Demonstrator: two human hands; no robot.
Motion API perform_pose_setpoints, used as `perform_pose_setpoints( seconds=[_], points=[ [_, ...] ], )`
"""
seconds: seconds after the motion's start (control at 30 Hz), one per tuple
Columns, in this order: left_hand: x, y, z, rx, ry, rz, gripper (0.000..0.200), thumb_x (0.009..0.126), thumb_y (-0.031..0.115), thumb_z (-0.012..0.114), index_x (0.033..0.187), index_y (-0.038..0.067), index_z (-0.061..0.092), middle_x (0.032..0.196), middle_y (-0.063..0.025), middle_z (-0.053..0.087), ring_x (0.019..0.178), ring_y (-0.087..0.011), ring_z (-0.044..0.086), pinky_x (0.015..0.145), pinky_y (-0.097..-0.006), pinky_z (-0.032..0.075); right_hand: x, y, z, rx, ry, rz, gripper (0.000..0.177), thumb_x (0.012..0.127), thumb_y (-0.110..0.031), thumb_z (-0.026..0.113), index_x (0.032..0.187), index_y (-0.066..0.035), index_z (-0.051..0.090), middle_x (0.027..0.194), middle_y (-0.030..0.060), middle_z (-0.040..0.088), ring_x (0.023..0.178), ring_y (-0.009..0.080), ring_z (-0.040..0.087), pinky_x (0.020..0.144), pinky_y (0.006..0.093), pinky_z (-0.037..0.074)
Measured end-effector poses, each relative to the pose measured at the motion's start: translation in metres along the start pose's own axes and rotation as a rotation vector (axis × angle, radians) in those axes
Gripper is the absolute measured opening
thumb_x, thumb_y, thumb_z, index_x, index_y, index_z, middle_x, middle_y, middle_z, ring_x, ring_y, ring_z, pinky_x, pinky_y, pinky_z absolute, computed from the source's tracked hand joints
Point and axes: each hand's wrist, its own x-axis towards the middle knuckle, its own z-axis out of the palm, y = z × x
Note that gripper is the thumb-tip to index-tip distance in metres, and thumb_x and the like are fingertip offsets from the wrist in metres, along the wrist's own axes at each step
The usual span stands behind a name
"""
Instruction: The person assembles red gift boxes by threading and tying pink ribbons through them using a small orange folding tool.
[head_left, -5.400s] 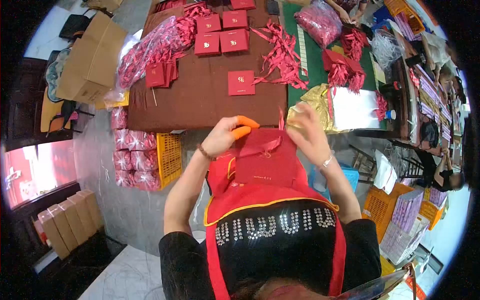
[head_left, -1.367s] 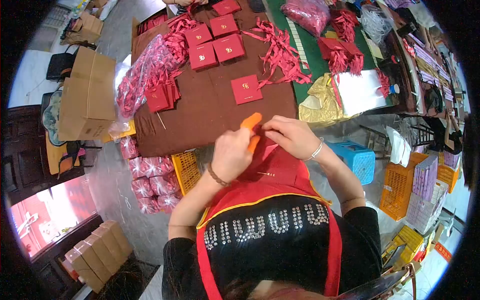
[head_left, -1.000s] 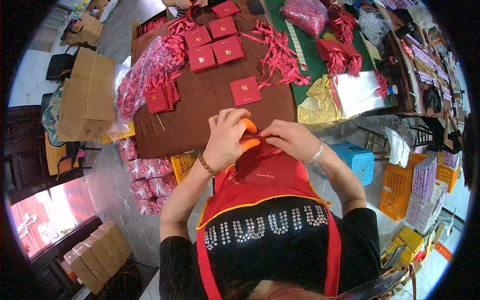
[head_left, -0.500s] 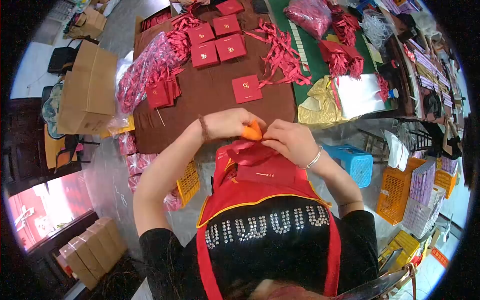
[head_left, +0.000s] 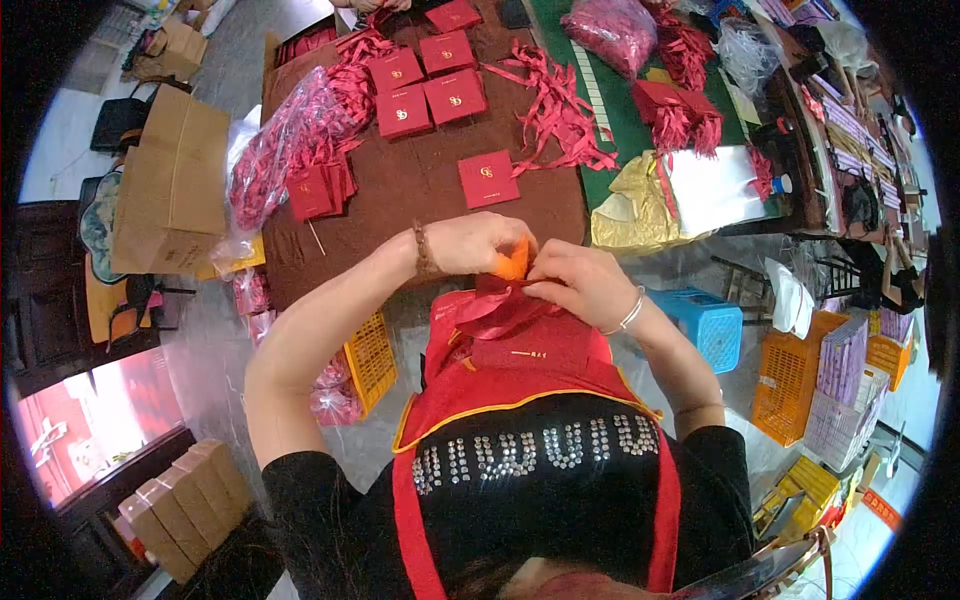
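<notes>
At the near table edge, my left hand (head_left: 478, 246) is closed in a pinch, with an orange cover (head_left: 512, 262) around a finger. Close beside it, my right hand (head_left: 580, 284) pinches as well, thumb and index finger together. Both hold a glossy red ribbon (head_left: 492, 318), which hangs in a loop over my red apron (head_left: 480, 398); the pinched part is hidden by the fingers. Just beyond my hands, a dark red square packet (head_left: 489, 179) with a gold emblem lies on the brown table cover (head_left: 400, 180).
Several similar red packets (head_left: 455, 97) lie farther back. A plastic bag of red ribbons (head_left: 290, 150) is at left, loose ribbons (head_left: 565, 115) at right. A cardboard box (head_left: 170, 190) stands left of the table; a blue stool (head_left: 705, 325) and orange crate (head_left: 795, 385) are at right.
My left forearm and elbow have swung slightly outward and left. Both hands keep their pinch on the ribbon, almost in place, while the whole view has shifted a little.
</notes>
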Motion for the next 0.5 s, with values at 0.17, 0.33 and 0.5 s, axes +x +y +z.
perform_pose_setpoints(
  seconds=[0.17,0.33,0.5],
  points=[
    [0.0,-0.01,0.008,0.02,0.276,0.079,0.013,0.078,0.014,0.056,0.082,0.002,0.057,0.103,-0.0109,0.053,0.093,-0.0218,0.052,0.082,-0.0311,0.041,0.001,0.006,-0.002,0.105,-0.061,0.018,0.017,0.077,-0.021,0.059,0.079,-0.004,0.062,0.083,0.0072,0.055,0.076,0.0236,0.056,0.065,0.0309,0.044],
    [-0.007,0.003,0.013,-0.637,0.384,-0.285,0.01,0.088,0.012,0.048,0.09,0.004,0.054,0.088,-0.003,0.055,0.081,-0.0105,0.052,0.073,-0.0235,0.042,0.007,0.009,0.003,0.061,-0.031,-0.021,0.017,0.077,-0.02,0.06,0.082,-0.003,0.061,0.083,0.0083,0.054,0.077,0.0241,0.056,0.066,0.0313,0.044],
    [-0.01,-0.011,0.029,-0.819,0.538,-0.189,0.011,0.089,0.015,0.048,0.09,0.005,0.051,0.084,-0.002,0.056,0.078,-0.0089,0.052,0.072,-0.022,0.042,0.004,0.021,0.001,0.307,0.547,0.071,0.034,0.074,-0.017,0.064,0.104,-0.006,0.05,0.103,0.0102,0.051,0.091,0.0256,0.052,0.082,0.0354,0.04]
  ],
)
